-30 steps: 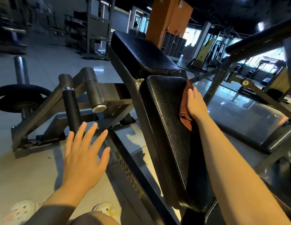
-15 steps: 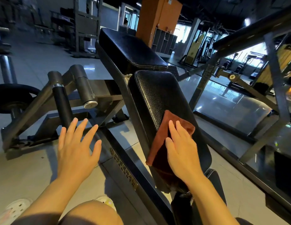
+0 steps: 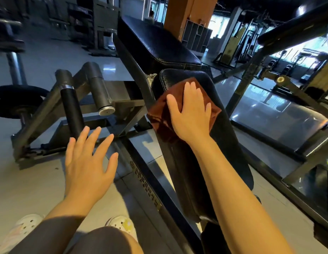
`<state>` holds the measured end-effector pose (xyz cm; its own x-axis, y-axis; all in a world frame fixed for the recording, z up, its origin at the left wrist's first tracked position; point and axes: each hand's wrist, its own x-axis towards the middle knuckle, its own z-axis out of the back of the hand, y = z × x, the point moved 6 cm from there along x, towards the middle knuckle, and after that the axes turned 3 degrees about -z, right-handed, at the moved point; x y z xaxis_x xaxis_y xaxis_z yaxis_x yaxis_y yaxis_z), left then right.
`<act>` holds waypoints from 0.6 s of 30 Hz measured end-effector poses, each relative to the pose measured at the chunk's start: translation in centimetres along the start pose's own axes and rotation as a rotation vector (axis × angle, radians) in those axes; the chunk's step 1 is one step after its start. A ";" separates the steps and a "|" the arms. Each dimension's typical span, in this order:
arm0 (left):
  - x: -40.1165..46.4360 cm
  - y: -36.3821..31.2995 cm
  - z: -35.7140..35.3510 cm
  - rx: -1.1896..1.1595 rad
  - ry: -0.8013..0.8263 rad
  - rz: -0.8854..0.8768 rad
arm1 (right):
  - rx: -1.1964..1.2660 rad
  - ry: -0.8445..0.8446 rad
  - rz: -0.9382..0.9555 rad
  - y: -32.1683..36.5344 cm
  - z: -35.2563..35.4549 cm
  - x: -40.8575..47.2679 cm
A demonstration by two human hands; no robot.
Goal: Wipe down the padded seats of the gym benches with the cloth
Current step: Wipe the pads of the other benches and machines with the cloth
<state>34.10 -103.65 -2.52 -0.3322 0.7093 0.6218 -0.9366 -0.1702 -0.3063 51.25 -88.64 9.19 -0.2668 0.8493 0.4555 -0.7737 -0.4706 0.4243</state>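
Cloth (image 3: 179, 114) and right hand (image 3: 191, 114) now sit near the top of the lower seat pad (image 3: 231, 143), having slid up from the pad's lower half half a second ago; a second ago they were on its far right edge. That back-and-forth suggests the pad's face is being covered in strokes, with most of it probably wiped and the upper back pad (image 3: 156, 44) not yet touched by the cloth in these frames.

The right hand presses the rust-brown cloth flat, fingers straight and slightly spread, pointing up the pad. The cloth drapes over the pad's left edge.

The left hand (image 3: 90, 162) hovers over the floor beside the frame, fingers straight and splayed, holding nothing.

The seat pad's long axis runs from the viewer's lower right up and away toward the back pad, sloping upward; the cloth's folds hang across it.
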 end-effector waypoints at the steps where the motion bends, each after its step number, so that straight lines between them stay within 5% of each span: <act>1: 0.0 0.0 0.0 -0.001 -0.003 -0.002 | 0.017 -0.010 -0.031 0.9 -0.2 2.0; 8: -0.2 0.2 -0.1 -0.008 0.005 -0.025 | 0.033 0.021 -0.168 -1.3 0.5 9.2; 18: -0.4 -0.4 0.1 0.073 0.078 -0.114 | -0.022 0.003 -0.441 -11.9 2.1 -1.8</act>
<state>34.62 -103.90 -2.53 -0.2166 0.7772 0.5908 -0.9742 -0.1328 -0.1825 62.12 -85.11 4.93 0.0895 0.9685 0.2323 -0.8259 -0.0582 0.5608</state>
